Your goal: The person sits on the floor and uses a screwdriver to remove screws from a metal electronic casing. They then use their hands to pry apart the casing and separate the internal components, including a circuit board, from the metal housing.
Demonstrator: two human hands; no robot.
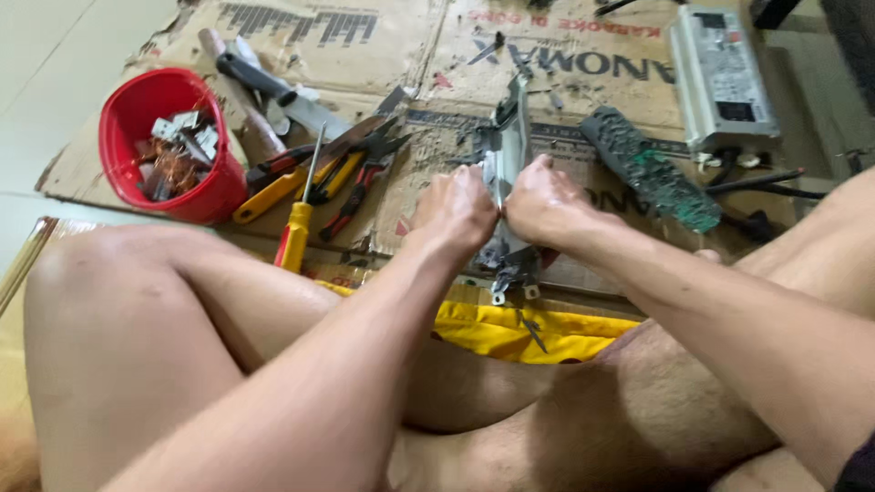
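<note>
My left hand (454, 208) and my right hand (547, 202) both grip a long grey metal housing (510, 137) that stands on edge on the cardboard (383, 36), one hand on each side of it. Its lower end with small brackets (510, 273) pokes out below my fists, above a yellow cloth (510, 330). The fingers of both hands are curled tight around the part.
A red bucket (137, 100) of metal scraps and copper wire sits at the left. Screwdrivers (296, 228), pliers (360, 187) and a knife lie beside it. A green circuit board (652, 169) and a grey metal power-supply box (720, 77) lie at the right. My bare legs fill the foreground.
</note>
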